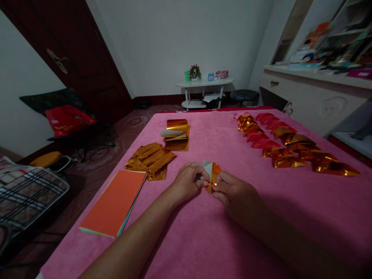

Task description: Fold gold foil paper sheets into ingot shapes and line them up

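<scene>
A partly folded piece of gold foil paper [213,171], white on its back, rests on the pink cloth [203,232] in front of me. My left hand [190,181] pinches its left side with closed fingers. My right hand [232,192] grips its right and lower edge, fingers pressed together. Both hands meet over the paper, hiding its lower part.
A stack of orange coloured sheets [114,203] lies at the left. Beyond it sit a pile of creased gold foil [151,159] and a stack of gold sheets [177,135]. Rows of folded gold and red pieces [287,145] line the right. A white side table [205,91] stands by the far wall.
</scene>
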A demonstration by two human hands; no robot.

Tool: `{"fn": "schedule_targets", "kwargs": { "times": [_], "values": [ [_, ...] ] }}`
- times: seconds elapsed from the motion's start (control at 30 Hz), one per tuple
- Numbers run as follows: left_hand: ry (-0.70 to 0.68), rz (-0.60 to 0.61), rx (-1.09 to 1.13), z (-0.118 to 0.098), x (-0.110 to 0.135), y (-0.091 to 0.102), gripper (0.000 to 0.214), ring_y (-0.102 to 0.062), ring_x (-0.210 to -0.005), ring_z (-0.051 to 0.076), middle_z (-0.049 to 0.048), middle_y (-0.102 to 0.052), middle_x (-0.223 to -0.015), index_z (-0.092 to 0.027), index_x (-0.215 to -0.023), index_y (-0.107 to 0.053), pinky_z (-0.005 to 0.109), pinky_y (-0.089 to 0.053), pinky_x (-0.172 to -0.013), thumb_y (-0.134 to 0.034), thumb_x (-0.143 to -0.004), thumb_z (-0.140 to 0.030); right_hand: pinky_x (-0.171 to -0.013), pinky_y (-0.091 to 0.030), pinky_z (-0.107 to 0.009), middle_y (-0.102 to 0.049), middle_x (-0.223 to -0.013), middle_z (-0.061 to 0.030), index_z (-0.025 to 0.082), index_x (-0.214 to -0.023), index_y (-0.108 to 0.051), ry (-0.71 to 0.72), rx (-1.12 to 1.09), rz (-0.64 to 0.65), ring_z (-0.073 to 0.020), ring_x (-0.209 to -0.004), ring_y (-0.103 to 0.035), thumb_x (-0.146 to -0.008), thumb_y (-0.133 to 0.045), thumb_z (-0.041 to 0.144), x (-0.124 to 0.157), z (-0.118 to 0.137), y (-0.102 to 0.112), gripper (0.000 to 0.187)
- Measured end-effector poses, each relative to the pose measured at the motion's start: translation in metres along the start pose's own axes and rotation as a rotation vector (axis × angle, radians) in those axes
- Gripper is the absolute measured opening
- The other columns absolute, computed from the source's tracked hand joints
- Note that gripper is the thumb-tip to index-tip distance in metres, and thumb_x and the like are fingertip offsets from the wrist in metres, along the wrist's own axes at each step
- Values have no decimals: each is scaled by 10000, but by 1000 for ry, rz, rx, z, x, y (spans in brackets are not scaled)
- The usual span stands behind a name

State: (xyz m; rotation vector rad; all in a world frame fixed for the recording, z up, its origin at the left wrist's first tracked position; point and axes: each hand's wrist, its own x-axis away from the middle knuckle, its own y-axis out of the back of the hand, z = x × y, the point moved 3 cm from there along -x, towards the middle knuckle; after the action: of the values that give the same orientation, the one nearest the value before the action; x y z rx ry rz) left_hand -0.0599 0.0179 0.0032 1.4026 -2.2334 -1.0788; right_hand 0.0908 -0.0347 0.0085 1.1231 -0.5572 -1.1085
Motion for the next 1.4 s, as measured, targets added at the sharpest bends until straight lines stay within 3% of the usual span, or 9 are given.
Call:
{"fn": "schedule_targets", "kwargs": {
  "times": [0.2, 0.4, 0.63, 0.8, 0.93, 1.0, 1.07, 1.23, 1.4],
  "values": [
    [10, -90, 10, 5, 1, -4, 44, -547, -796, 164, 9, -621, -784, -184, -735, -665, 284, -420, -759, -687, -703, -163, -616, -370, -253, -533, -786, -15, 173, -742, -607, 2, 37, -31, -132, -686, -516, -837, -563, 141, 1, 0, 0, 109],
    [30, -123, 77, 8, 1, -8, 42, -557, -747, 145, 8, -621, -743, -174, -667, -670, 261, -426, -717, -674, -683, -135, -581, -346, -264, -571, -771, -16, 183, -755, -631, 31, 248, -133, -144, -682, -543, -803, -630, 155, 4, 2, -9, 56],
    [33, -141, 97, 8, 1, -7, 67, -567, -751, 144, 12, -626, -737, -180, -651, -692, 255, -437, -714, -662, -677, -126, -535, -313, -289, -603, -682, -23, 179, -831, -668, 212, 477, -232, -154, -590, -536, -770, -574, 26, 7, 24, -6, 189],
    [5, -144, 119, 9, 3, -7, 63, -568, -740, 141, 11, -626, -734, -177, -661, -689, 253, -443, -712, -661, -679, -124, -535, -326, -291, -614, -681, -25, 171, -829, -673, 264, 541, -241, -152, -584, -542, -784, -528, 7, 8, 32, -6, 223],
    [-6, -256, 175, 2, 10, 2, 112, -567, -724, 136, 17, -622, -753, -172, -714, -678, 245, -448, -679, -598, -717, -93, -546, -355, -281, -623, -706, -32, 164, -847, -664, 413, 464, -225, -151, -616, -551, -855, -477, 55, 7, 16, -4, 217],
    [-43, -361, 155, -3, 16, 11, 130, -569, -780, 148, 26, -622, -800, -179, -743, -675, 262, -452, -716, -581, -738, -90, -572, -390, -268, -616, -719, -30, 168, -843, -655, 515, 345, -114, -143, -640, -551, -914, -419, 110, 7, 1, 0, 253],
    [-111, -390, 101, -8, 21, 16, 125, -568, -842, 166, 33, -626, -840, -195, -765, -681, 293, -449, -774, -584, -762, -116, -648, -441, -248, -628, -785, -31, 177, -879, -647, 544, 164, 14, -125, -702, -570, -960, -353, 161, 7, -17, 6, 305],
    [-300, -260, 5, -18, 27, 16, 130, -564, -912, 190, 54, -645, -950, -222, -874, -715, 339, -427, -827, -600, -815, -239, -787, -489, -267, -648, -976, -62, 199, -1007, -630, 460, -130, 74, -134, -891, -600, -980, -325, 239, 9, -42, 23, 308],
    [-422, -102, -134, -31, 32, 7, 191, -548, -971, 202, 40, -678, -1028, -255, -996, -704, 368, -382, -871, -578, -857, -290, -780, -483, -269, -649, -946, -61, 193, -974, -639, 498, -111, 79, -130, -877, -587, -977, -331, 211, 9, -38, 24, 308]
  ]
}}
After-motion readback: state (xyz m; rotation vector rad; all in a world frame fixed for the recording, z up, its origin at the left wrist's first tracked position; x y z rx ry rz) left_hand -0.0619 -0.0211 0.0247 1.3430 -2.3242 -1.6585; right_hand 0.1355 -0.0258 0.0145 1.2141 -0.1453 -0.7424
